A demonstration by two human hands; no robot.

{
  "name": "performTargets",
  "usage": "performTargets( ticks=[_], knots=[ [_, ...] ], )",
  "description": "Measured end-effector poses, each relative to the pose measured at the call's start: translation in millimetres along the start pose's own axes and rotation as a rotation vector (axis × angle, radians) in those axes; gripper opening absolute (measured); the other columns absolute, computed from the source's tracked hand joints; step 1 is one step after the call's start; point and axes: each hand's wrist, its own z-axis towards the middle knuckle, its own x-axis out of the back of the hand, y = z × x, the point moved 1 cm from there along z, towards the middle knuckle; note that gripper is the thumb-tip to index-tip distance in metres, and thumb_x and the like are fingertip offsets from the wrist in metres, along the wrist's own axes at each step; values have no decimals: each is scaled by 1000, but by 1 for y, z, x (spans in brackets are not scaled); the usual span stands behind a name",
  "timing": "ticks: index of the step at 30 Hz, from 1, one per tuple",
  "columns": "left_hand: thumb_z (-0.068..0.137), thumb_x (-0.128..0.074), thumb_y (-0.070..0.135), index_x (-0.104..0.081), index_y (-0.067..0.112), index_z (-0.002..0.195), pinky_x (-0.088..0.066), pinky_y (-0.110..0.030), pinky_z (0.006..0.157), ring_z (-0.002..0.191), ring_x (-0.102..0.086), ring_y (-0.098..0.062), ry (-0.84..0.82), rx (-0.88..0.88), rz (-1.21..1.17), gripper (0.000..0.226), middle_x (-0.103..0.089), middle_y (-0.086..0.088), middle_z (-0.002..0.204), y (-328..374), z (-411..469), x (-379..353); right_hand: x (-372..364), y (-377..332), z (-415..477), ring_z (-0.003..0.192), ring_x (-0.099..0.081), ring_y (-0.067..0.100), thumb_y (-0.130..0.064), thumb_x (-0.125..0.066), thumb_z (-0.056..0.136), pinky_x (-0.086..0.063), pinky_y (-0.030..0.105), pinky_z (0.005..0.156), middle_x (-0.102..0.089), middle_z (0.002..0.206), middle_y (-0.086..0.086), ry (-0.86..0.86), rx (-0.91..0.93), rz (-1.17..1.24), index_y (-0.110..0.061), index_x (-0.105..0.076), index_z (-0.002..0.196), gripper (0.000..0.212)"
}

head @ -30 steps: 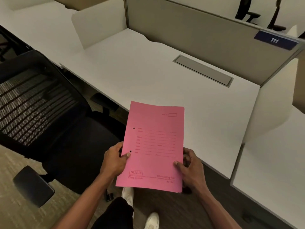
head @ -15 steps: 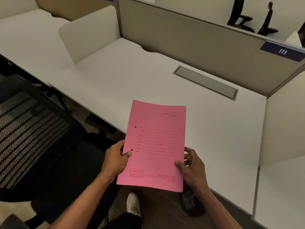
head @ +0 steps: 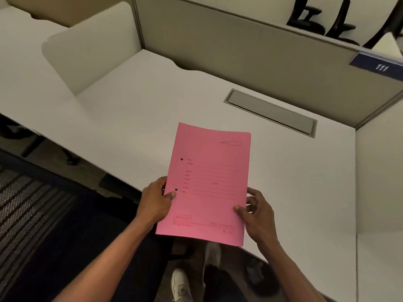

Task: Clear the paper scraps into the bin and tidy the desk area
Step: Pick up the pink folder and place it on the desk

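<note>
Both hands grip a flat pink paper file folder [head: 209, 184] over the near edge of the white rectangular desk [head: 135, 118]. The left hand [head: 156, 200] pinches its left edge by the punched holes; the right hand [head: 258, 212] pinches its right edge, thumb on top.

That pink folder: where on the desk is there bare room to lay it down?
Nearly all of the white desk is bare. The widest patch lies between the left side divider and the grey cable flap. Another runs from the pink folder to the right side divider. The only crowded spot is the near edge, where the left hand and right hand hold it.
</note>
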Motion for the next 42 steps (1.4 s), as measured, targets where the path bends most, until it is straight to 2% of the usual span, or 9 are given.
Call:
performTargets(
  ticks=[9,13,18,21,24,28,32,36,42],
  knots=[
    [101,-70,16,-66,22,139,-54,-26,78,92,-70,-11,38,28,60,39,-75,7,116,22,83,-9,-7,-5,91,89,-69,1,-20,-80,90,-54,18,69,-76,99,-15,-33,-17,38,-39,-56,133,54],
    [100,-71,13,-68,22,137,-52,-31,84,97,-71,-18,70,72,95,38,-78,6,116,33,128,-16,-10,-5,142,87,-70,2,-17,-80,89,-55,11,67,-76,93,-20,-89,-11,66,-42,-55,131,54],
    [99,-72,12,-68,22,138,-51,-26,77,93,-68,-15,98,87,129,40,-76,8,110,50,185,-25,-10,-9,202,86,-71,3,-13,-77,91,-54,10,68,-74,97,-27,-139,-12,79,-45,-55,128,54],
    [99,-71,11,-68,20,137,-53,-35,89,98,-68,-20,109,91,163,40,-79,0,121,61,221,-27,-12,-12,236,85,-73,8,-14,-75,92,-58,19,68,-76,97,-22,-174,-22,82,-49,-55,128,54],
    [98,-71,10,-69,18,136,-53,-35,90,100,-69,-24,128,86,179,40,-79,-2,122,73,259,-28,-16,-16,272,82,-74,12,-14,-77,91,-64,32,73,-76,98,-20,-182,-25,86,-48,-55,129,56],
    [98,-71,10,-68,16,138,-54,-37,93,101,-68,-24,134,74,200,40,-78,-5,126,86,310,-30,-24,-25,319,83,-74,10,-14,-77,90,-65,34,73,-74,99,-25,-161,-20,85,-54,-52,124,58],
    [99,-70,11,-68,15,135,-58,-43,97,111,-73,-32,138,76,225,36,-78,-7,126,97,367,-25,-37,-36,370,80,-75,12,-9,-79,89,-67,35,73,-77,96,-15,-160,-31,97,-45,-54,127,57],
    [98,-69,12,-67,14,132,-59,-46,98,111,-72,-36,160,74,254,35,-77,-9,125,107,430,-21,-54,-49,426,84,-77,17,-6,-79,90,-68,42,78,-75,108,-7,-177,-42,109,-29,-54,139,59],
    [96,-71,19,-65,10,133,-56,-47,100,115,-69,-41,204,66,285,39,-75,-15,126,118,517,-17,-83,-61,498,89,-76,13,-2,-81,87,-66,46,88,-74,106,-5,-158,-70,155,-23,-55,139,62]
  ],
)
